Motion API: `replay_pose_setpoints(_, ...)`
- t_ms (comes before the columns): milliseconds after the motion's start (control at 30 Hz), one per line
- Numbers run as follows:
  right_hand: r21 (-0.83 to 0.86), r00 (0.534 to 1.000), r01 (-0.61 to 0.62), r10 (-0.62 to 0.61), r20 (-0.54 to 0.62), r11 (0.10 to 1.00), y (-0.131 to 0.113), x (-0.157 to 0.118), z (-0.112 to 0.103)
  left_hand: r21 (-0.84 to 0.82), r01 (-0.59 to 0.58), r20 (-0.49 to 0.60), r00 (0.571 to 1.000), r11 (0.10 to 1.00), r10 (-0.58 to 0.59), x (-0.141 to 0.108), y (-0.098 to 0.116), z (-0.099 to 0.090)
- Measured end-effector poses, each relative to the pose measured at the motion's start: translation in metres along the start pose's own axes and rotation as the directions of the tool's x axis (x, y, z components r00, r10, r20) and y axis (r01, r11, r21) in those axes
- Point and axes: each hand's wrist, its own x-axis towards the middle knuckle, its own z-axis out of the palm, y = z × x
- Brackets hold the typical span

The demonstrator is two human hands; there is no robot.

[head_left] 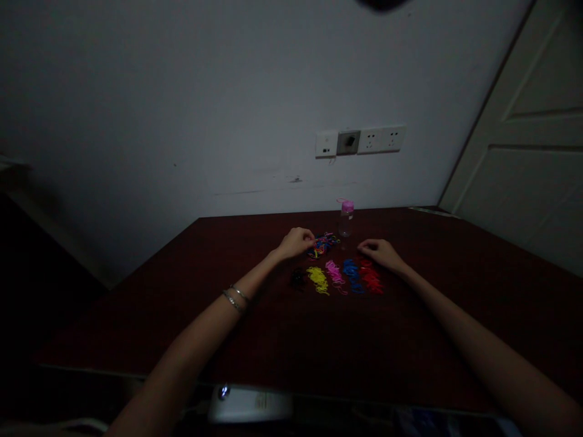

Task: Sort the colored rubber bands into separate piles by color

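Note:
Fingers of my left hand (296,243) are drawn together at the left edge of a mixed heap of coloured rubber bands (324,244); whether a band is between them is too small to see. My right hand (381,253) is over the table just behind the red rubber bands (371,278), thumb and fingertips pinched, their content not visible. Sorted piles lie in a row in front of the heap: black bands (298,278), yellow bands (318,280), pink bands (334,273) and blue bands (352,275), with the red ones at the right end.
Behind the heap a clear bottle with a pink lid (347,207) stands upright on the dark red table (319,340). Wall sockets (370,141) are above it. A white object (250,405) shows below the table's front edge. At right is a white door (532,139).

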Motion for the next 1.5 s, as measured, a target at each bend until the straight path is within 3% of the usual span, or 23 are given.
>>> replay_pose_setpoints(400, -0.021, 1.0, 0.015, -0.015, 0.002, 1.0, 0.002, 0.002, 0.001, -0.178, -0.116, 0.246, 0.956, 0.977, 0.158, -0.003, 0.041, 0.048)
replay_pose_setpoints(567, -0.014, 1.0, 0.011, -0.011, 0.0, 1.0, 0.0, 0.001, 0.001, -0.155, -0.123, 0.277, 0.947, 0.98, 0.163, -0.003, 0.048, 0.053)
replay_pose_setpoints(767, -0.017, 1.0, 0.005, -0.005, 0.01, 1.0, 0.004, 0.003, 0.002, -0.181, -0.154, 0.366, 0.906, 0.971, 0.212, -0.001, 0.053, 0.056)
replay_pose_setpoints(867, -0.025, 1.0, 0.003, -0.003, 0.011, 1.0, 0.005, 0.003, 0.002, -0.206, -0.141, 0.356, 0.911, 0.968, 0.208, 0.002, 0.049, 0.057)
replay_pose_setpoints(1000, -0.027, 1.0, 0.01, -0.009, 0.014, 1.0, 0.004, 0.003, 0.001, -0.279, -0.065, 0.256, 0.957, 0.958, 0.139, 0.009, 0.028, 0.05)
replay_pose_setpoints(1167, -0.033, 1.0, 0.01, -0.01, 0.008, 0.999, 0.001, 0.002, 0.0, -0.344, 0.126, 0.023, 0.992, 0.931, -0.125, 0.019, -0.023, 0.032)
replay_pose_setpoints(1267, -0.04, 1.0, 0.025, -0.024, 0.009, 0.999, 0.001, 0.002, 0.001, -0.318, 0.194, -0.121, 0.962, 0.928, -0.243, 0.017, -0.059, 0.022)
replay_pose_setpoints(1367, -0.058, 0.999, 0.037, -0.036, 0.01, 0.998, 0.001, 0.002, 0.002, -0.301, 0.264, -0.198, 0.923, 0.916, -0.331, 0.009, -0.09, 0.014)
replay_pose_setpoints(1500, -0.071, 0.999, 0.04, -0.04, 0.009, 0.997, 0.003, 0.005, 0.002, -0.368, 0.316, -0.28, 0.859, 0.874, -0.429, 0.0, -0.113, 0.009)
